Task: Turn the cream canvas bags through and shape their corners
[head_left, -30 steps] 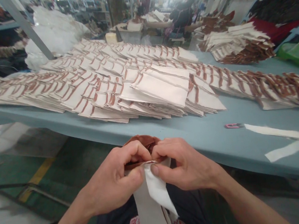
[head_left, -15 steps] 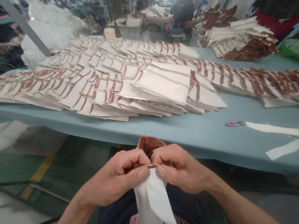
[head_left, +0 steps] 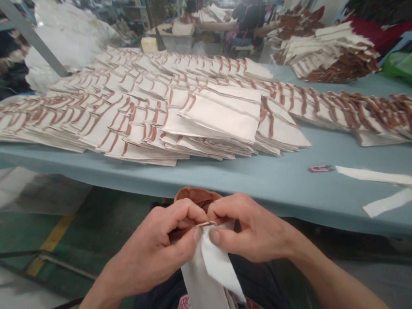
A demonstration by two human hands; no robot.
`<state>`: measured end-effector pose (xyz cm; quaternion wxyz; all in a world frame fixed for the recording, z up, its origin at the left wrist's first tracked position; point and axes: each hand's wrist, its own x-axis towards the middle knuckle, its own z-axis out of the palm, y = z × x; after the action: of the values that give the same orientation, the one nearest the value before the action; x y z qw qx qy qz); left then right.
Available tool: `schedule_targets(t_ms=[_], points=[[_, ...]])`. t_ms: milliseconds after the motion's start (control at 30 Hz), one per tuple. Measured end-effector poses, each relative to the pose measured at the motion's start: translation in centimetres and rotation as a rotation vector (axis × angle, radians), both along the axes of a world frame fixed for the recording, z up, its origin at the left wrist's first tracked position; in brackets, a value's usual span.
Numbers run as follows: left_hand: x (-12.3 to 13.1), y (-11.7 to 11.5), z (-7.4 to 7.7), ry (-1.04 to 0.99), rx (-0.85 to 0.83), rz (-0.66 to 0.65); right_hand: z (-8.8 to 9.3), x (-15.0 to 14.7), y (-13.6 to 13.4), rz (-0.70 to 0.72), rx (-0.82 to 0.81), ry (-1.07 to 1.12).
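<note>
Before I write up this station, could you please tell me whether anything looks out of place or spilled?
Mildly, yes: the short white strip lies loose, angled differently from the longer strip, on the table, apart from the overlapping brown-edged pieces. Nothing looks spilled.

No word or number can be made out with certainty. The only lettering large enough to notice is a red-and-white print point(head_left: 183, 306) on the dark garment point(head_left: 154, 302) below the near edge of the surface point(head_left: 230, 176). A pale cloth piece point(head_left: 202, 283) hangs across its middle, leaving blocky, blurred strokes on both sides, too broken up to read as any word.
</note>
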<state>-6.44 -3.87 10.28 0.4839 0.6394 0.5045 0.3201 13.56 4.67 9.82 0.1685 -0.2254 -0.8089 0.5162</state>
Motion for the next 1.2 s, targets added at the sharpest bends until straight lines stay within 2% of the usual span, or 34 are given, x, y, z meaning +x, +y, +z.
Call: schedule_targets(t_ms=[167, 400, 533, 700, 800, 900, 967, 1067, 1133, 1200], points=[[0.0, -0.5, -0.9, 0.225, 0.363, 0.046, -0.3, -0.4, -0.1, -0.004, -0.149, 0.020], [-0.2, -0.3, -2.5, 0.263, 0.738, -0.016, -1.3, -0.5, -0.2, 0.037, -0.547, 0.151], [0.0, -0.1, -2.9, 0.296, 0.875, -0.063, -2.1, -0.1, -0.3, 0.074, -0.729, 0.191], [0.3, -0.1, -3.5, 0.360, 0.911, -0.057, -2.2, -0.4, -0.1, 0.035, -0.754, 0.124], [0.6, -0.5, -3.4, 0.311, 0.885, 0.001, -1.4, -0.6, -0.2, 0.032, -0.692, 0.081], [0.5, -0.9, -2.5, 0.272, 0.739, 0.102, -0.2, -0.4, -0.4, -0.008, -0.470, 0.062], [0.2, -0.8, -1.7, 0.218, 0.550, 0.079, 0.4, -0.1, -0.7, -0.044, -0.242, 0.058], [-0.4, -0.3, -0.8, 0.150, 0.300, -0.044, 0.8, 0.3, -1.1, -0.068, 0.038, 0.097], [-0.5, 0.0, -0.5, 0.171, 0.297, -0.101, 0.8, 0.5, -1.4, -0.074, 0.121, 0.154], [-0.4, 0.1, -0.6, 0.262, 0.428, -0.125, 0.5, 0.6, -1.5, -0.082, 0.143, 0.195]])
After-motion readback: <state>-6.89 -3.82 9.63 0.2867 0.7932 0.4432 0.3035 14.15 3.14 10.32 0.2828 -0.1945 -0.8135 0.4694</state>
